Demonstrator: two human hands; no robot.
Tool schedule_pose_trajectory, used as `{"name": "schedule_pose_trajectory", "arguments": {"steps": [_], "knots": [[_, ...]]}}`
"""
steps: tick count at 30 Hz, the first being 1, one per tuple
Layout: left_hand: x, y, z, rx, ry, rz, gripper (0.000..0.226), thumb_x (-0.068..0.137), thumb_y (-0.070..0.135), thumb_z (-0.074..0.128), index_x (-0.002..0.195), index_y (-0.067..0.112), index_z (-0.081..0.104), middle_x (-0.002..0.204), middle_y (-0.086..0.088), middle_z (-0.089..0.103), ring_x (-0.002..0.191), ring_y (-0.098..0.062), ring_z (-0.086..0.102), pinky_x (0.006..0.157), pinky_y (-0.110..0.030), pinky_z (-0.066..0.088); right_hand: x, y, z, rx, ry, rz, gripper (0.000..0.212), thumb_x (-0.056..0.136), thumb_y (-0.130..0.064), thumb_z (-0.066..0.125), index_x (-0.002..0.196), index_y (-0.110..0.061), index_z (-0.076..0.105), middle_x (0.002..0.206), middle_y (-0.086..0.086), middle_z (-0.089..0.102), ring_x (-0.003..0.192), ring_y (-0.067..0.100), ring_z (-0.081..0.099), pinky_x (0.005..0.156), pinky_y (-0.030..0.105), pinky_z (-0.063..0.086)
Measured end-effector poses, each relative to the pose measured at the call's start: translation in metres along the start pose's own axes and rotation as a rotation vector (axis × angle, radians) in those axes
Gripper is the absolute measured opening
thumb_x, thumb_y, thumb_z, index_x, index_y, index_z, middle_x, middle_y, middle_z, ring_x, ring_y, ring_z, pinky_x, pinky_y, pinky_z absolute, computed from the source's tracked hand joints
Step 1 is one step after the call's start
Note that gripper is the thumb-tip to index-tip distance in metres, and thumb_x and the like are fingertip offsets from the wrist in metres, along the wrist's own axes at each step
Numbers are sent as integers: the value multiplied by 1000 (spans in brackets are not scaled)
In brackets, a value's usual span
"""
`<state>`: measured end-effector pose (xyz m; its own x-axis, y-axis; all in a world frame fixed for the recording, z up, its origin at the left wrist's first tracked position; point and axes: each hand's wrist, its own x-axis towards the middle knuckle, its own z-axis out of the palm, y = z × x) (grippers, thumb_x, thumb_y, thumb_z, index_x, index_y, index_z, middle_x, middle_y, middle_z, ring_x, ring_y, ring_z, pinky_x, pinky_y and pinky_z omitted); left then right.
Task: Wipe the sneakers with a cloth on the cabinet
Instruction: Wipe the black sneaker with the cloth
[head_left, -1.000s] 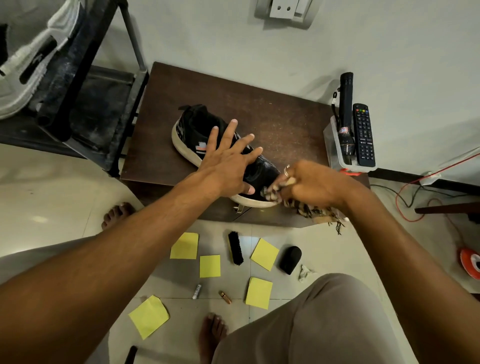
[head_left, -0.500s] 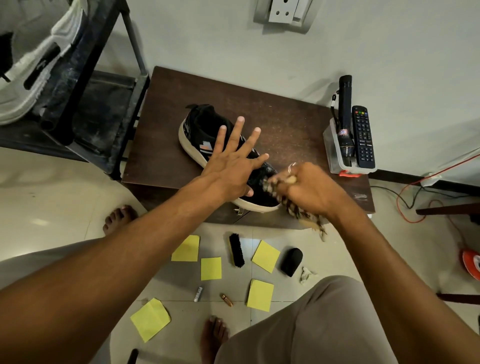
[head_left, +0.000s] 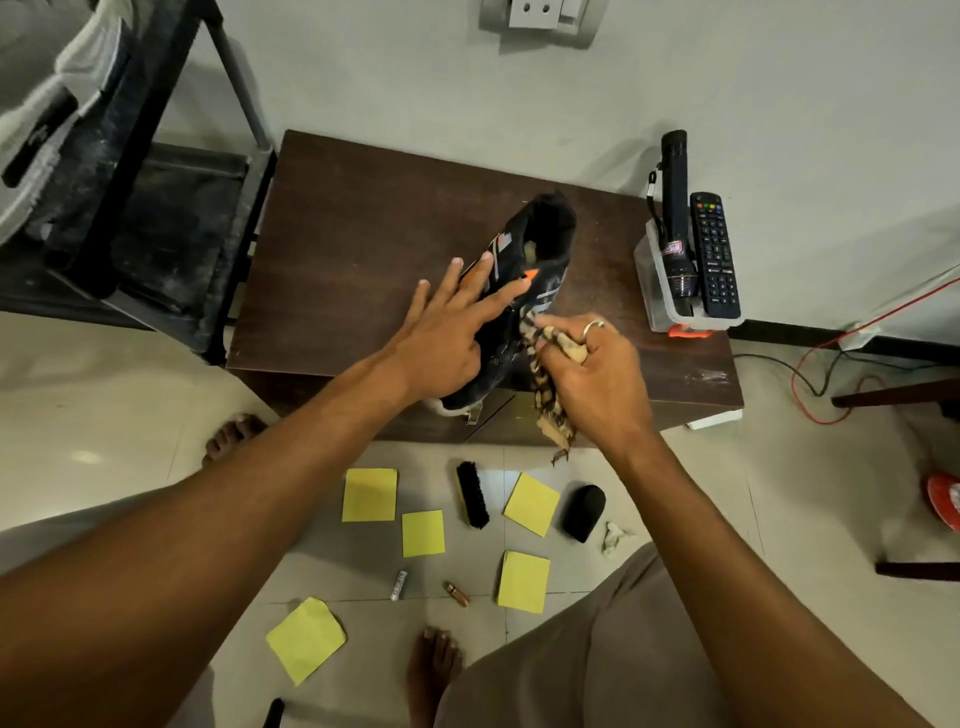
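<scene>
Gripping a bunched striped cloth (head_left: 548, 410), the right hand (head_left: 592, 374) had its fingers curled tight round it and held it against the right side of the black sneaker (head_left: 540, 244). A loose tail of the cloth hung past the front edge of the cabinet (head_left: 363, 249). A ring (head_left: 594, 326) showed on 1 finger.

The left hand (head_left: 441, 338) lay flat on the sneaker's left side, fingers straight and spread, holding nothing.

Sneaker position: on the cabinet top, toe at the front edge, heel toward the wall. Markings: orange and grey patches, no brand legible.

Bare wood lay left of the sneaker and behind it. A narrower strip on its right ran to a clear box (head_left: 657, 291) at the cabinet's right edge. The box held a black torch (head_left: 675, 208) with a red-and-white label, text too small to read, and a remote (head_left: 716, 254), key print unreadable.

Floor below the front edge: 5 yellow sticky notes (head_left: 370, 494), a black brush (head_left: 471, 494), 2 small cylinders (head_left: 399, 584).
</scene>
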<state>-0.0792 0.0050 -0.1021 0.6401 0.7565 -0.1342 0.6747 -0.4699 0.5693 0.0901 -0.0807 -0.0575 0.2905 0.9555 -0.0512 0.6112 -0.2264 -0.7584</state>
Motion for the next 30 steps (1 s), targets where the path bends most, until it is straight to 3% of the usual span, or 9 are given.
{"name": "schedule_pose_trajectory", "arguments": {"steps": [2, 4, 9, 12, 18, 21, 23, 26, 30], "knots": [[-1, -7, 6, 10, 40, 42, 91, 92, 1, 43, 159, 48, 2, 171, 5, -13, 157, -23, -16, 124, -54, -5, 0, 6, 12, 1, 53, 21, 27, 95, -17, 69, 121, -22, 74, 116, -7, 66, 106, -2, 62, 99, 19, 49], [1, -12, 8, 8, 68, 72, 83, 99, 3, 41, 159, 47, 4, 171, 5, -11, 157, -22, -14, 125, -51, -3, -5, 8, 23, 0, 71, 42, 31, 93, -19, 71, 124, -22, 72, 119, -7, 66, 109, 1, 62, 101, 21, 49], [2, -10, 12, 44, 98, 46, 89, 96, -3, 44, 159, 45, 4, 171, 4, -9, 157, -23, -13, 125, -51, -1, -32, 8, 38, 48, 6, 1, 25, 88, -17, 76, 114, -19, 77, 107, -9, 66, 95, -1, 64, 85, 10, 48], [2, -10, 12, 51, 97, 44, 90, 95, -4, 45, 159, 45, 4, 171, 4, -11, 157, -23, -14, 124, -51, -3, -44, 11, 40, 5, -72, -114, 26, 87, -11, 76, 113, -17, 78, 106, -7, 67, 95, 3, 64, 87, 11, 49], [3, -12, 14, 61, 113, 32, 93, 94, -1, 48, 160, 43, 2, 171, 1, -12, 157, -25, -14, 124, -53, -1, -25, 11, 40, -193, 44, -207, 28, 91, -11, 68, 118, -16, 76, 114, -3, 63, 89, 17, 66, 80, 34, 57], [2, -10, 14, 76, 108, 29, 94, 93, -2, 48, 161, 42, 1, 171, 1, -13, 157, -26, -15, 124, -53, -2, -41, 13, 41, -317, -70, -368, 32, 89, -10, 72, 121, -16, 74, 116, 0, 62, 86, 20, 66, 73, 25, 55], [3, -10, 13, 59, 97, 27, 94, 92, -2, 48, 160, 44, 2, 171, 2, -13, 157, -24, -15, 124, -53, -4, -34, 16, 30, -412, -132, -453, 35, 88, -12, 75, 122, -18, 73, 115, 1, 62, 86, 20, 66, 69, 27, 54], [5, -11, 13, 30, 88, 22, 93, 94, -2, 49, 160, 44, 3, 171, 3, -12, 157, -24, -15, 125, -53, -4, -11, 13, 19, -463, -24, -439, 33, 90, -14, 73, 122, -18, 72, 114, 3, 61, 85, 21, 65, 65, 34, 58], [5, -10, 12, 51, 74, 20, 91, 94, 3, 52, 160, 44, 3, 171, 2, -12, 157, -25, -15, 124, -52, -4, -16, 7, 15, -590, -253, -599, 26, 91, -17, 67, 115, -14, 74, 117, 3, 60, 88, 24, 65, 66, 37, 58]]}}
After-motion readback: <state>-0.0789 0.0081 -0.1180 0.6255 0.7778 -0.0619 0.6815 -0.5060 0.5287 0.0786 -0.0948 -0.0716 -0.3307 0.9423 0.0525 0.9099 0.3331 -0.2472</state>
